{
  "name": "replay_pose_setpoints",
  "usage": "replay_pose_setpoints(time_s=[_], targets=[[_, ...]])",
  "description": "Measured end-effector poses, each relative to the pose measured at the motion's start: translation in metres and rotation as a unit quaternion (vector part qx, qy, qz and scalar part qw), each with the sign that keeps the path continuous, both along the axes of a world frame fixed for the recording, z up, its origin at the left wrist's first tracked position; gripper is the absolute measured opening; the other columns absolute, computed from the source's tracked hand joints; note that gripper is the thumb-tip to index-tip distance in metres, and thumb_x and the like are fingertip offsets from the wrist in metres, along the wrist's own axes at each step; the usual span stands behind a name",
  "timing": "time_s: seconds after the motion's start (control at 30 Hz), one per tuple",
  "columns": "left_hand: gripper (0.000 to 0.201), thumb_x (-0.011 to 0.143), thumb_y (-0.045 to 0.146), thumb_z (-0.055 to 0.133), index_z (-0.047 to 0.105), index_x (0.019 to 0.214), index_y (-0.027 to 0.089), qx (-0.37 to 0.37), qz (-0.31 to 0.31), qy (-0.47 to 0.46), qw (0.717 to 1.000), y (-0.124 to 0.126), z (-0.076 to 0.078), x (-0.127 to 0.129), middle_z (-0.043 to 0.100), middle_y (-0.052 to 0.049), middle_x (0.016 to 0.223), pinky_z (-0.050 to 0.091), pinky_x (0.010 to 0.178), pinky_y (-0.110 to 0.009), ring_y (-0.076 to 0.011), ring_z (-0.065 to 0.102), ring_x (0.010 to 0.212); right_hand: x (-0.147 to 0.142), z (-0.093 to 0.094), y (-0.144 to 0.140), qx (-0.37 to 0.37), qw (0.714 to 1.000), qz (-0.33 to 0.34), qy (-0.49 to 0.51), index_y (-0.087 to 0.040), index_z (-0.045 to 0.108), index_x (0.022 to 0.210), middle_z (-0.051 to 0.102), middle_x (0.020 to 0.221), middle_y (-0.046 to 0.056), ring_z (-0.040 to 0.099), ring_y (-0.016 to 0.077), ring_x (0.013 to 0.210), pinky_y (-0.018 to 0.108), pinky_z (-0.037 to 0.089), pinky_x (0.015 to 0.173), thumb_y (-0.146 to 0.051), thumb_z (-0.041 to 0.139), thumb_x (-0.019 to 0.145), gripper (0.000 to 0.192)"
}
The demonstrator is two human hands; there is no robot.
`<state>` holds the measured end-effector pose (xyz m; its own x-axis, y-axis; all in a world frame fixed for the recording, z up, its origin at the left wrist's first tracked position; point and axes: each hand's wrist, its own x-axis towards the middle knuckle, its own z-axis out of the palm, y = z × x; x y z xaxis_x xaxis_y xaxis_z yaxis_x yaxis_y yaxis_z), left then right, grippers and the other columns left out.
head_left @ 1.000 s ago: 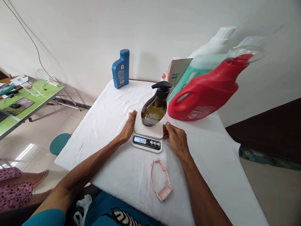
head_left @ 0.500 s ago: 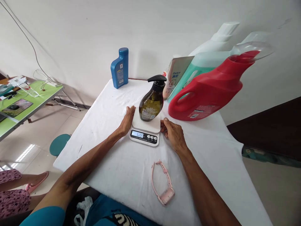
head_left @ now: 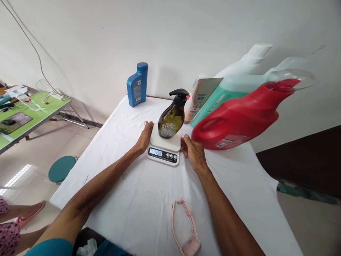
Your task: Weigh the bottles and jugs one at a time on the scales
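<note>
A dark olive pump bottle [head_left: 172,119] with a black pump head stands on a small white kitchen scale [head_left: 164,147] whose display reads 598. My left hand [head_left: 144,138] lies flat against the scale's left edge. Against its right edge rests my right hand [head_left: 193,152], fingers curled at the corner. Both hands touch the scale, not the bottle. The scale sits in the middle of a table under a white cloth [head_left: 128,185].
A big red jug [head_left: 239,121], a green jug [head_left: 226,92], a white bottle [head_left: 247,58] and a pouch [head_left: 199,97] crowd the back right. A blue bottle [head_left: 137,85] stands at the back. A pink watch [head_left: 186,231] lies near me. Green table [head_left: 29,115], stool [head_left: 60,169], another person's foot [head_left: 26,215] to the left.
The scale's reading has gone from 622 to 598. My right hand has closed in on the scale's right corner. The view has shifted slightly; the scale has slid a little away from me.
</note>
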<state>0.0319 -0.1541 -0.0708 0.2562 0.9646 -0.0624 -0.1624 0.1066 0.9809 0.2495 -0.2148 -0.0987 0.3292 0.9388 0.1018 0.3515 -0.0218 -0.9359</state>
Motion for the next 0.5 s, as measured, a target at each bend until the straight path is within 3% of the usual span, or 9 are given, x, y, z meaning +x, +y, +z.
replay_pose_setpoints(time_s=[0.33,0.5], targets=[[0.097,0.101,0.081,0.015,0.031,0.17,0.016,-0.005,0.01,-0.01,1.0,0.009,-0.003,0.005,0.031,-0.012,0.178,0.025,0.137,-0.04,-0.0256,0.028,0.166,0.001,-0.002,0.011,-0.02,0.998,0.009,0.067,-0.016,0.077,0.087,0.066,0.061,0.003,0.053,0.0157,0.051,0.028,0.036,0.046,-0.075,0.053,0.097,0.065],[0.096,0.102,0.081,0.017,0.03,0.171,0.016,0.019,0.009,0.006,1.0,0.009,-0.009,0.004,0.03,-0.012,0.178,0.023,0.138,-0.041,-0.0249,0.029,0.166,0.013,0.002,-0.008,-0.037,0.997,0.015,0.063,-0.019,0.075,0.113,0.077,0.089,0.006,0.061,0.0145,0.058,0.028,0.048,0.055,-0.075,0.064,0.092,0.061]])
